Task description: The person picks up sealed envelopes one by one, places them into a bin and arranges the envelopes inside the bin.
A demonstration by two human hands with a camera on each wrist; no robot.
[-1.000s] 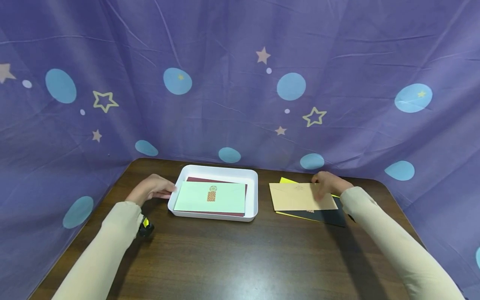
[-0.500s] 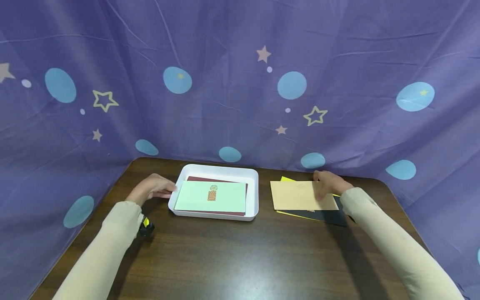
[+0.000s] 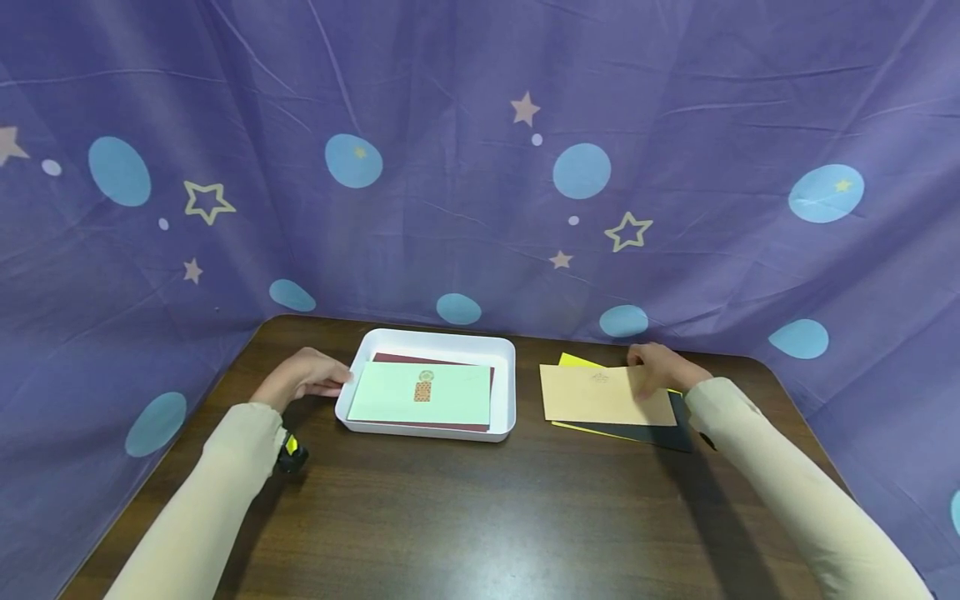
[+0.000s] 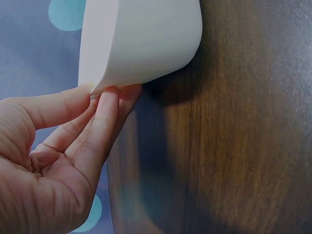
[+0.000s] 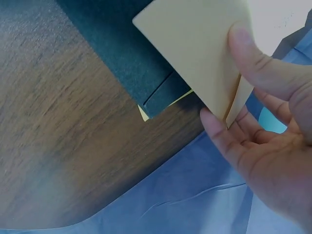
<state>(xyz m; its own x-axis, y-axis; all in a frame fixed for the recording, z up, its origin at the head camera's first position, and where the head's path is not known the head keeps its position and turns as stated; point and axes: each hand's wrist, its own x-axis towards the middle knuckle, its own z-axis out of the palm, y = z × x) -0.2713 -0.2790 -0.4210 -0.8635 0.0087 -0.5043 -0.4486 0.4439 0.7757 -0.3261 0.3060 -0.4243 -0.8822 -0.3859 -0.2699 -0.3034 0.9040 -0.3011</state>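
Note:
At the left, my left hand (image 3: 307,375) pinches the rim of a white tray (image 3: 505,383), thumb on top and fingers beneath in the left wrist view. Inside the tray lies a mint-green envelope (image 3: 390,392) with a patterned orange label, over a maroon envelope (image 3: 492,400). My right hand (image 3: 654,369) grips a tan envelope (image 3: 585,400) by its far right part. In the right wrist view the thumb presses one face, fingers behind. Below it lie a dark green envelope (image 3: 678,433) and a yellow envelope (image 3: 573,360), both partly covered.
The brown wooden table (image 3: 450,517) ends at the back against a purple curtain (image 3: 465,208) printed with stars and blue spots. A strip of table separates the tray from the envelopes on the right.
The tan envelope has tilted slightly, its near right corner coming down over the dark green one and covering the small patterned mark there. My left hand and the tray stay put.

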